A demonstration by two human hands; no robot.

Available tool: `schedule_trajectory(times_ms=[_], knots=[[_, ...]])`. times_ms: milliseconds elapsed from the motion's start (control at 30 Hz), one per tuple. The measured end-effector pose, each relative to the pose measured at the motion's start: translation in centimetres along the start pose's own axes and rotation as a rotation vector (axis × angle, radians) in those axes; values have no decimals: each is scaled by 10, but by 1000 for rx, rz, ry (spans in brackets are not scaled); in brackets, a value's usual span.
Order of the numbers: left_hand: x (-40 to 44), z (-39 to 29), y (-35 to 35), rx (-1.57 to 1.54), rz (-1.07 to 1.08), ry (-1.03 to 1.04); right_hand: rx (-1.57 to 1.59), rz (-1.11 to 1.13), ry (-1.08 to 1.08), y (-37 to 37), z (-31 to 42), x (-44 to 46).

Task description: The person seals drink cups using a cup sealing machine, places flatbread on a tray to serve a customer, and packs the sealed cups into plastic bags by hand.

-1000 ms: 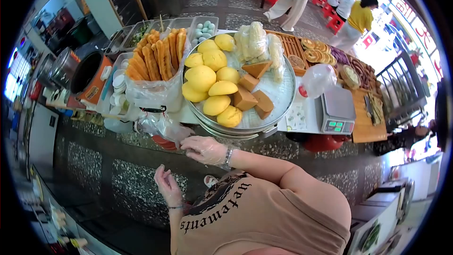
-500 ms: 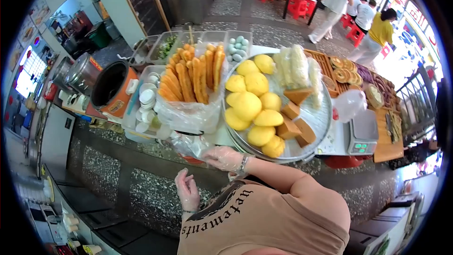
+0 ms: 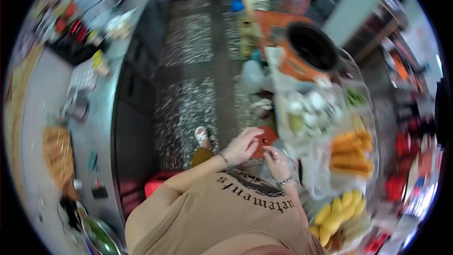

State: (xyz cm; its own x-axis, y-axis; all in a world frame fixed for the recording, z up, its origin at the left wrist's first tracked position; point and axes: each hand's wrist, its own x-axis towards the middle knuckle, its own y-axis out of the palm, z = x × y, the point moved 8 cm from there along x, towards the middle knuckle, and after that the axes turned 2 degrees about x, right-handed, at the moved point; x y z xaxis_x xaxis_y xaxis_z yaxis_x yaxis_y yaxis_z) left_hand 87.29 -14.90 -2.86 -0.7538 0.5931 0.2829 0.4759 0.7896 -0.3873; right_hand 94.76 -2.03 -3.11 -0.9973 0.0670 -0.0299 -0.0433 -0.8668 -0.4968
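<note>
My left hand (image 3: 243, 146), in a clear glove, is loosely spread above a red-orange object (image 3: 267, 138), holding nothing visible. Just right of it my right hand (image 3: 277, 163), also gloved, has bent fingers closed on a thin clear plastic bag (image 3: 278, 144) at the counter's edge. Motion blur softens the fingers. Beside the right hand are a tub of white-lidded cups (image 3: 311, 113) and a plastic-lined tub of fried dough sticks (image 3: 351, 153). Yellow buns (image 3: 337, 215) lie at the lower right.
An orange cooker (image 3: 309, 49) with a dark pot stands at the far end of the stall. On the left runs a steel counter (image 3: 96, 127) with wrapped food (image 3: 59, 156) and a bowl of greens (image 3: 101, 236). A speckled floor aisle (image 3: 188, 108) lies between.
The view has swung left, so the food stall now lies on the right and the steel counter on the left. My left hand has risen and come close to my right hand.
</note>
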Motion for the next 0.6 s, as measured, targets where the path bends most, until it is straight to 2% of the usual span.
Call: schedule_trajectory(times_ms=[33,67,133,167,233,367,400,433,533,567,600], knots=[[9,20,-28,0,-38,-33,27,16,61,15,8,36],[15,46,-55,-67,-68,-87,23,72,28,36,12,75],[21,96,-128,2,-127,-176,-51,180,-219,92,29,145],[28,117,-164,50,-128,-235,-53,211,-241,114,47,183],[43,158,-249,107,-227,-348,-4,314,-220,154,80,258],[68,197,-412,261,-452,-341,145,400,-220,220,136,384],[75,205,-447,271,-480,-400,121,422,-220,231,143,413],[79,223,-474,288,-505,-457,120,461,-142,241,145,441],[94,267,-538,294,-661,-461,81,479,-140,257,138,533],[100,283,-553,265,-687,-510,88,474,-228,265,125,568],[105,299,-565,231,-712,-562,25,503,-223,271,132,602]])
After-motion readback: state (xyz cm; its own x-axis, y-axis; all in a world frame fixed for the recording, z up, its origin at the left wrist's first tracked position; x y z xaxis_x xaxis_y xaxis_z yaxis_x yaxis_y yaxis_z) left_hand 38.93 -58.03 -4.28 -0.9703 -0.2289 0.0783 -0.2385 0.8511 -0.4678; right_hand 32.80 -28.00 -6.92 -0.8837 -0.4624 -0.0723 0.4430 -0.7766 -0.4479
